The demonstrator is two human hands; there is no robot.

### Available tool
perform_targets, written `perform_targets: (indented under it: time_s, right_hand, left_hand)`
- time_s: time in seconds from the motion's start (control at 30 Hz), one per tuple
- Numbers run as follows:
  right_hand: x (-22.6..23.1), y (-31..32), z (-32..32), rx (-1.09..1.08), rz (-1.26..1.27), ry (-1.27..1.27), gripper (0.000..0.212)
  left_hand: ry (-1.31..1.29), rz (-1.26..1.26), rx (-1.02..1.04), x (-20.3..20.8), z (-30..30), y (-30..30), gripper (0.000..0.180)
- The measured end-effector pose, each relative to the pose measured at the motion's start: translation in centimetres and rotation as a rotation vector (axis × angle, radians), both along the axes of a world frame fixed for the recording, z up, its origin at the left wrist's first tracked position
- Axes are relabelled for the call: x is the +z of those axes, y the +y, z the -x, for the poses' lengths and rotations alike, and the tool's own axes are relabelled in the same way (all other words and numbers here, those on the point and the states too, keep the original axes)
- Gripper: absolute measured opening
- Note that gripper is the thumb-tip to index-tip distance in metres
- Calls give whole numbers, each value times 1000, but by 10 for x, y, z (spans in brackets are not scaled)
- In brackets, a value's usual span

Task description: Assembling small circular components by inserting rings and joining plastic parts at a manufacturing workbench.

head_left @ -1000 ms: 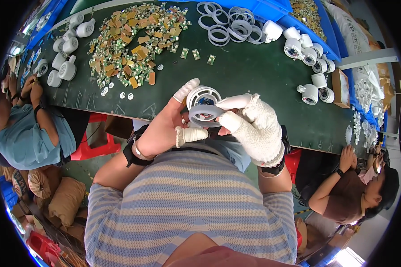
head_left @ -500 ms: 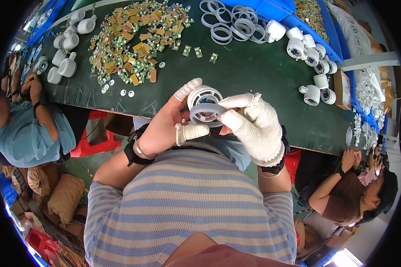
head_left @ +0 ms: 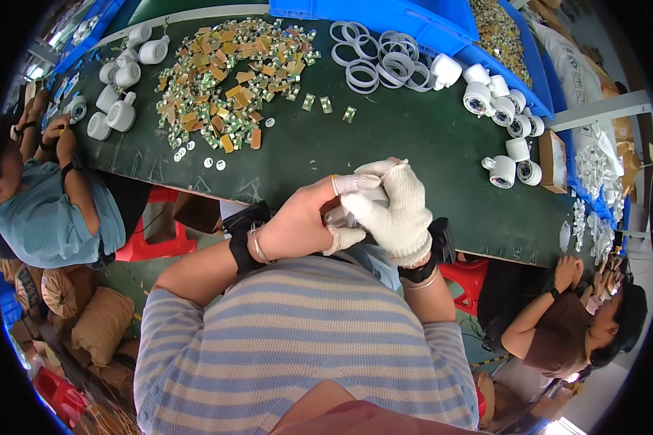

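Observation:
Just past the table's near edge, both my hands close around a white round lamp-like housing [head_left: 374, 193], which they mostly cover. My left hand [head_left: 297, 221], with white covers on thumb and index finger, grips it from the left. From the right, my right hand [head_left: 395, 214], in a white knit glove with fingertips covered, presses over it with thumb and fingers. The grey ring seen on its face earlier cannot be made out behind the fingers.
Small circuit boards [head_left: 221, 80] lie heaped on the green table [head_left: 283, 163]. Grey rings [head_left: 395, 67] are piled by a blue bin [head_left: 413, 22]. White housings [head_left: 500, 172] stand right, more [head_left: 121, 112] left. Co-workers sit at left [head_left: 47, 210] and right [head_left: 566, 326].
My right hand has turned inward over the housing, covering its open face and the grey ring. Both hands have drawn closer together, and the view has shifted slightly.

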State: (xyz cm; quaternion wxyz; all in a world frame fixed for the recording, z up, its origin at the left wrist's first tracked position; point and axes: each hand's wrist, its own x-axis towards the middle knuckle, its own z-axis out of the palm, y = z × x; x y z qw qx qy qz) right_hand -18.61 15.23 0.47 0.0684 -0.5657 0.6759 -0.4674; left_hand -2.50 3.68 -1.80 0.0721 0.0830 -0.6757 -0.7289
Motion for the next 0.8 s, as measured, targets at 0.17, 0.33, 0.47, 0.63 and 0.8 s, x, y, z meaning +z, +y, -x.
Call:
perform_targets:
  time_s: [0.17, 0.33, 0.47, 0.63, 0.8]
  right_hand:
    - [3, -1, 48, -158, -373, -460, 49]
    - [-21, -16, 107, -187, -392, 311, 41]
    - [-7, -16, 73, -289, 63, 475, 13]
    - [-8, 19, 18, -390, -138, 523, 25]
    - [-36, 15, 17, -426, -91, 612, 15]
  left_hand:
    - [-37, 571, 113, 15, 32, -34, 60]
    - [-183, 1484, 474, -13, 93, -90, 21]
    - [-310, 1466, 413, -29, 111, -92, 19]
    - [-151, 910, 301, -13, 102, -78, 26]
    - [-166, 416, 230, 9, 64, -58, 26]
